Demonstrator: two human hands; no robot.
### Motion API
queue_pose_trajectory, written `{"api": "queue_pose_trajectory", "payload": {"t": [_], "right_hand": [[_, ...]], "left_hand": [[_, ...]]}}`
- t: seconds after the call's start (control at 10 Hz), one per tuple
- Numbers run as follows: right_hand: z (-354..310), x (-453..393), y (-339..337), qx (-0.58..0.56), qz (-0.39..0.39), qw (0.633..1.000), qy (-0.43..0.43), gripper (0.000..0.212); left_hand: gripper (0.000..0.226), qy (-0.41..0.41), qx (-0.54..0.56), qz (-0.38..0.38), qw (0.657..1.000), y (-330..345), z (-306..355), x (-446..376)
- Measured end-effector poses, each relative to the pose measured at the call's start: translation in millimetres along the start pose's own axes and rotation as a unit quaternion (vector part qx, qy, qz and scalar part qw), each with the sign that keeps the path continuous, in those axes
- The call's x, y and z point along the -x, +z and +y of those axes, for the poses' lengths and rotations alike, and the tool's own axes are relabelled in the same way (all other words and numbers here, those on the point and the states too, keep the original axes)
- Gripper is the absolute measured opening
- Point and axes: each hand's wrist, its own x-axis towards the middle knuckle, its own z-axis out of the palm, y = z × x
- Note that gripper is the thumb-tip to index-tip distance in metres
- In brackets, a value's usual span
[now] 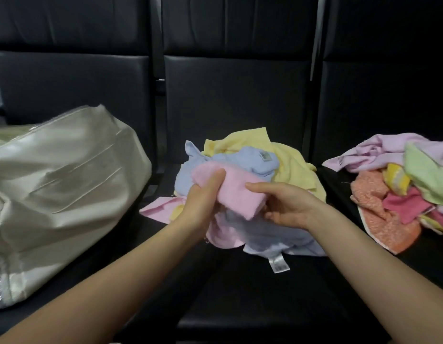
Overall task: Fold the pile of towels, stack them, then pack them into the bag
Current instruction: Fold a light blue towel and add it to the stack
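Fingers: left hand (203, 202) grips the pink towel (236, 194) at its left end, thumb on top; right hand (287, 207) holds its right end, fingers curled beneath. Frame centre, above a loose pile of blue and yellow towels (285, 167) on the dark seat (240, 294). Cream bag (59, 184), left. Second unfolded heap (399, 192), right edge

Pale pink towel (236, 192) on the black seat (240, 294), light blue towel (240, 161) behind it, pale yellow towel (293, 167) beyond, cream-silver bag (59, 184) left of seat, speckled orange towel (386, 219) right of seat
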Motion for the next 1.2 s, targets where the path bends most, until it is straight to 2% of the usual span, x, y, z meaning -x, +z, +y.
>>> {"api": "queue_pose_trajectory", "payload": {"t": [0.1, 0.2, 0.3, 0.4, 0.5, 0.6, 0.7, 0.8, 0.9, 1.0, 1.1, 1.2], "right_hand": [[-42.5, -33.0, -7.2, -0.040, 0.081, 0.993, -0.080, 0.018], [-96.0, -87.4, -11.2, 0.134, 0.193, 0.951, -0.202, 0.015], [-123.5, -148.3, -11.7, 0.454, 0.295, 0.811, -0.223, 0.037], [-106.4, -189.9, -16.3, 0.576, 0.223, 0.777, -0.125, 0.040], [-77.3, -198.2, -23.9, 0.542, 0.148, 0.824, -0.073, 0.043], [-68.2, -185.2, -27.8, 0.540, 0.133, 0.826, -0.090, 0.046], [-61.7, -158.8, -25.6, 0.545, 0.114, 0.826, -0.090, 0.039], [-54.4, -130.4, -20.8, 0.575, 0.090, 0.811, -0.065, 0.036], [-64.0, -114.3, -4.4, 0.573, 0.101, 0.812, -0.046, 0.033], [-91.0, -126.2, 17.4, 0.592, 0.181, 0.781, -0.082, 0.033], [-111.9, -165.1, 36.9, 0.452, 0.190, 0.854, -0.173, 0.027], [-107.5, -221.5, 55.1, 0.402, 0.209, 0.883, -0.127, 0.027]], "left_hand": [[0.028, 0.030, -0.018, 0.052, 0.998, 9.6, 24.0, -36.4], [0.025, 0.085, -0.090, 0.073, 0.990, 13.6, 55.5, -87.1], [0.012, 0.098, -0.191, 0.095, 0.972, 6.4, 60.2, -135.2], [0.030, 0.019, -0.234, 0.098, 0.967, -1.9, 34.5, -158.3], [0.020, -0.029, -0.283, 0.075, 0.956, -10.3, 3.9, -152.9], [0.023, -0.049, -0.241, 0.074, 0.967, -11.7, -13.3, -134.7], [0.030, -0.081, -0.215, 0.066, 0.971, -9.1, -23.7, -107.9], [0.030, -0.073, -0.173, 0.036, 0.982, -14.7, -31.3, -85.8], [0.026, -0.004, -0.220, 0.077, 0.972, -19.2, -22.5, -75.1], [0.025, 0.040, -0.191, 0.111, 0.974, -32.0, 6.7, -98.1], [0.021, 0.033, -0.101, 0.127, 0.986, -53.1, 29.4, -135.3], [0.025, 0.035, -0.167, 0.179, 0.969, -75.9, 22.3, -179.2]]}}
